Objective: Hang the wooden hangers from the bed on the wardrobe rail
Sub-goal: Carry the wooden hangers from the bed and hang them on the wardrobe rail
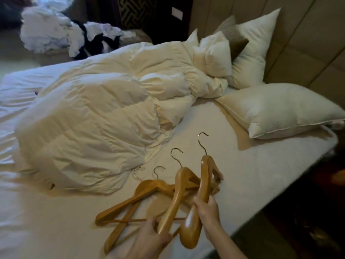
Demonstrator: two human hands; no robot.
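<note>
Several wooden hangers with metal hooks lie in a loose pile near the bed's front edge. My right hand grips the arm of the rightmost wooden hanger, which is lifted at an angle with its hook pointing away from me. My left hand closes on the lower end of a second hanger beside it. Two more hangers rest flat on the sheet to the left, overlapping. No wardrobe rail is in view.
A crumpled white duvet covers the bed's middle and left. Pillows lie at the right by the padded headboard. Clothes are heaped on furniture beyond the bed. Dark floor runs along the bed's right side.
</note>
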